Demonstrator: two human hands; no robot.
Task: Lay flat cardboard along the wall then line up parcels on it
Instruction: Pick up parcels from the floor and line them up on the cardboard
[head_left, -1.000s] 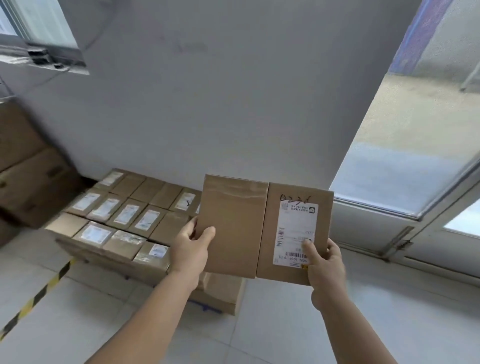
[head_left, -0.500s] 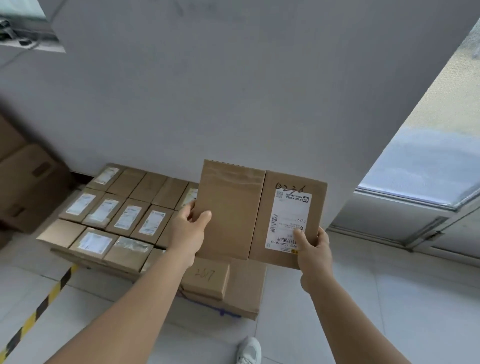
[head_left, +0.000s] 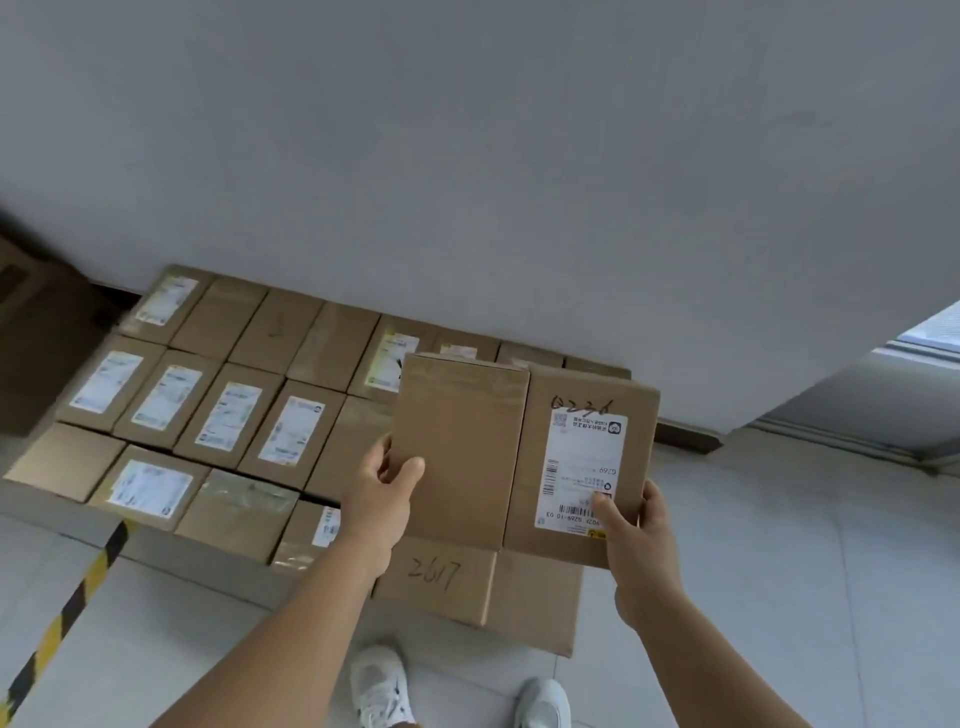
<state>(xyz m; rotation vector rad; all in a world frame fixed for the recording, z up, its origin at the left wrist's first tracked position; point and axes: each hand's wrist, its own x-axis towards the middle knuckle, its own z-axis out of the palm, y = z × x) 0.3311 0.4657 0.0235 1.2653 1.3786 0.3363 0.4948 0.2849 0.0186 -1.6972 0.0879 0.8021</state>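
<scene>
Flat cardboard already laid along wall; parcel rows lined up on it. Two parcels held above right end: plain parcel gripped by left hand, labelled parcel by right hand. Both not yet placed.

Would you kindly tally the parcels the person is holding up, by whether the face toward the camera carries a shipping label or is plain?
labelled parcel, gripped by the right hand: 1
plain parcel, gripped by the left hand: 1
Total: 2
</scene>
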